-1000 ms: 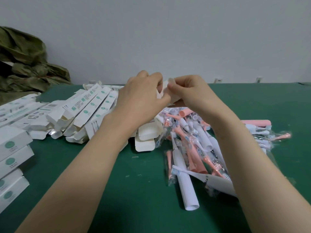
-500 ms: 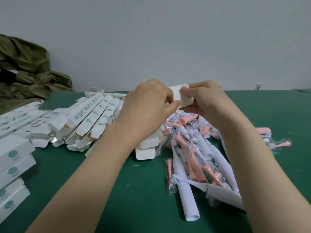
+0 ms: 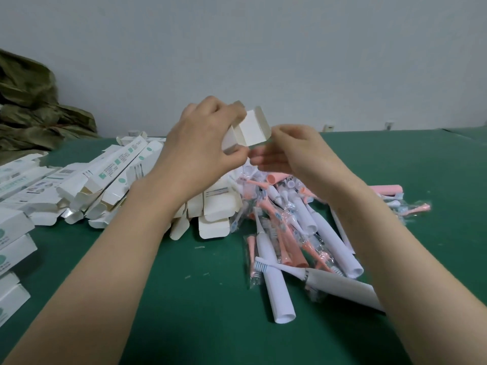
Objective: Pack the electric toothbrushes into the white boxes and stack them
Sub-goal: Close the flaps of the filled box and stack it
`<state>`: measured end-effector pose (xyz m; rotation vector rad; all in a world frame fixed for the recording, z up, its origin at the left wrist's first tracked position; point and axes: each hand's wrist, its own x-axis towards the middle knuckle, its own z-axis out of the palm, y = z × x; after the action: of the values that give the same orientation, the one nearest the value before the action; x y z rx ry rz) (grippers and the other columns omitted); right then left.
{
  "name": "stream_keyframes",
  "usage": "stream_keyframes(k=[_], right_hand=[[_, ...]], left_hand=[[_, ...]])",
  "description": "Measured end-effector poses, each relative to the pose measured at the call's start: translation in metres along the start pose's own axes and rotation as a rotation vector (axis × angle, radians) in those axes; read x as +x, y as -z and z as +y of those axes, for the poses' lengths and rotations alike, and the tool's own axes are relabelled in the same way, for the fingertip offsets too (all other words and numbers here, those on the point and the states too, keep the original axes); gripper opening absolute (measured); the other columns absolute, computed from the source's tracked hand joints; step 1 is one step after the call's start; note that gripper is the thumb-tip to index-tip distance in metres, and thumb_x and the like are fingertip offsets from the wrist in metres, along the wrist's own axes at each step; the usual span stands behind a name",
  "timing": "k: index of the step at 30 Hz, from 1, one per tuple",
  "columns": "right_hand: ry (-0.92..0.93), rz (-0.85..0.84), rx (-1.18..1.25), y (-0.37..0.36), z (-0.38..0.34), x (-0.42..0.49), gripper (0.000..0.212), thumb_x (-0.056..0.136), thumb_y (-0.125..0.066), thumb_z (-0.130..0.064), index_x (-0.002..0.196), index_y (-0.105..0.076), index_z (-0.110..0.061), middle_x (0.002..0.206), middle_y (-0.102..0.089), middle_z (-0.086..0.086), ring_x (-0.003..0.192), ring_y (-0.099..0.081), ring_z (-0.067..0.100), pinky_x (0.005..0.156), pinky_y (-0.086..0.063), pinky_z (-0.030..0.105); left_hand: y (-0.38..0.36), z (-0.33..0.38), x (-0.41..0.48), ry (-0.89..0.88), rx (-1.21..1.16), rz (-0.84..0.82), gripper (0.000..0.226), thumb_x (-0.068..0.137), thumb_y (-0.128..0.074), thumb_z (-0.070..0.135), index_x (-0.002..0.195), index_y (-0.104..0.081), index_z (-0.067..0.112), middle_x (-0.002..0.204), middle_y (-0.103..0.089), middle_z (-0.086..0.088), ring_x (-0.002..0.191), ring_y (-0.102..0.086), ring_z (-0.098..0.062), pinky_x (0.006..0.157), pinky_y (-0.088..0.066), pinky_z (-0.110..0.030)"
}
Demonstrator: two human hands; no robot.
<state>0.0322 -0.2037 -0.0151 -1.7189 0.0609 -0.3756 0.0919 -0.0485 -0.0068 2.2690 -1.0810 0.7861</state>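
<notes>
Head view. My left hand [image 3: 200, 143] grips a white box [image 3: 250, 127], raised above the green table [image 3: 210, 312], end flap up and open, cream inside showing. My right hand [image 3: 295, 151] sits curled at that open end; pinching the flap or only touching it, I cannot tell.

Step, as judged: readying the box end. Next move calls for a clear mouth, then one brush picked from the electric toothbrushes [image 3: 290, 233] heaped below, white and pink, some bagged.

Open boxes [image 3: 110, 180] lie left of the heap; closed boxes [image 3: 13, 246] are stacked at far left.
</notes>
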Motion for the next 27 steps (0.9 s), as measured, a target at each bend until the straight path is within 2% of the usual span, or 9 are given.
stream_keyframes(k=[3, 5, 7, 11, 15, 17, 20, 23, 27], right_hand=[[0.179, -0.282, -0.941, 0.013, 0.024, -0.014, 0.04, 0.086, -0.04, 0.011, 0.102, -0.064, -0.016, 0.103, -0.068, 0.0, 0.091, -0.064, 0.009, 0.086, -0.052, 0.027], [0.125, -0.537, -1.282, 0.021, 0.038, -0.022, 0.048, 0.077, -0.044, 0.015, 0.102, -0.067, -0.018, 0.117, -0.059, -0.002, 0.106, -0.054, 0.013, 0.093, -0.046, 0.03], [0.119, -0.622, -1.361, 0.027, 0.044, -0.027, 0.049, 0.074, -0.051, 0.013, 0.107, -0.067, -0.02, 0.121, -0.05, -0.005, 0.111, -0.046, 0.014, 0.093, -0.044, 0.029], [0.253, -0.612, -1.415, 0.03, 0.056, -0.027, 0.056, 0.077, -0.053, 0.006, 0.117, -0.061, -0.032, 0.115, -0.046, -0.006, 0.1, -0.036, 0.01, 0.073, -0.045, 0.026], [0.643, -0.61, -1.548, 0.024, 0.065, -0.026, 0.046, 0.07, -0.062, 0.003, 0.103, -0.067, -0.028, 0.093, -0.045, -0.005, 0.085, -0.035, 0.013, 0.061, -0.039, 0.028], [0.782, -0.607, -1.555, 0.023, 0.068, -0.026, 0.038, 0.066, -0.067, 0.004, 0.095, -0.069, -0.021, 0.081, -0.041, -0.005, 0.076, -0.031, 0.013, 0.054, -0.029, 0.027], [0.738, -0.584, -1.504, 0.027, 0.072, -0.024, 0.032, 0.076, -0.063, -0.008, 0.107, -0.062, -0.016, 0.091, -0.052, -0.001, 0.081, -0.041, 0.014, 0.059, -0.029, 0.022], [0.514, -0.352, -1.102, 0.032, 0.058, -0.019, 0.028, 0.078, -0.068, -0.017, 0.105, -0.061, -0.014, 0.1, -0.053, -0.001, 0.088, -0.045, 0.012, 0.066, -0.031, 0.014], [0.425, 0.063, -0.592, 0.026, 0.027, -0.016, 0.008, 0.08, -0.064, -0.014, 0.088, -0.064, -0.016, 0.083, -0.064, -0.006, 0.074, -0.057, 0.005, 0.066, -0.046, 0.017]], left_hand=[[0.0, -0.005, 0.0, 0.031, 0.002, -0.01, 0.041, 0.08, -0.064, 0.027, 0.12, -0.056, 0.021, 0.104, -0.049, 0.0, 0.104, -0.044, -0.025, 0.08, -0.035, -0.031], [0.0, -0.006, 0.0, 0.037, 0.008, -0.027, 0.043, 0.078, -0.065, 0.029, 0.12, -0.056, 0.023, 0.104, -0.048, 0.0, 0.104, -0.044, -0.025, 0.081, -0.035, -0.031], [0.0, -0.007, 0.001, 0.048, 0.016, -0.033, 0.044, 0.078, -0.065, 0.03, 0.12, -0.056, 0.024, 0.104, -0.048, 0.0, 0.104, -0.044, -0.025, 0.082, -0.036, -0.032], [0.002, -0.01, 0.001, 0.062, 0.006, -0.04, 0.043, 0.076, -0.067, 0.033, 0.118, -0.056, 0.025, 0.097, -0.044, 0.003, 0.098, -0.044, -0.023, 0.081, -0.04, -0.035], [0.001, -0.011, 0.001, 0.061, -0.003, -0.044, 0.042, 0.075, -0.067, 0.033, 0.116, -0.056, 0.027, 0.093, -0.042, 0.004, 0.093, -0.041, -0.019, 0.078, -0.04, -0.035], [0.001, -0.012, 0.0, 0.059, -0.004, -0.05, 0.042, 0.075, -0.067, 0.034, 0.116, -0.056, 0.027, 0.088, -0.039, 0.007, 0.092, -0.04, -0.018, 0.076, -0.037, -0.033], [0.004, -0.015, -0.001, 0.069, 0.004, -0.052, 0.043, 0.075, -0.067, 0.034, 0.116, -0.055, 0.028, 0.088, -0.038, 0.008, 0.092, -0.039, -0.017, 0.074, -0.034, -0.032], [0.007, -0.019, 0.0, 0.079, 0.016, -0.059, 0.045, 0.072, -0.067, 0.034, 0.116, -0.055, 0.029, 0.088, -0.038, 0.008, 0.092, -0.039, -0.018, 0.075, -0.034, -0.032], [0.005, -0.024, -0.002, 0.12, 0.043, -0.007, 0.047, 0.071, -0.066, 0.031, 0.116, -0.057, 0.027, 0.093, -0.038, 0.006, 0.092, -0.032, -0.016, 0.079, -0.032, -0.033]])
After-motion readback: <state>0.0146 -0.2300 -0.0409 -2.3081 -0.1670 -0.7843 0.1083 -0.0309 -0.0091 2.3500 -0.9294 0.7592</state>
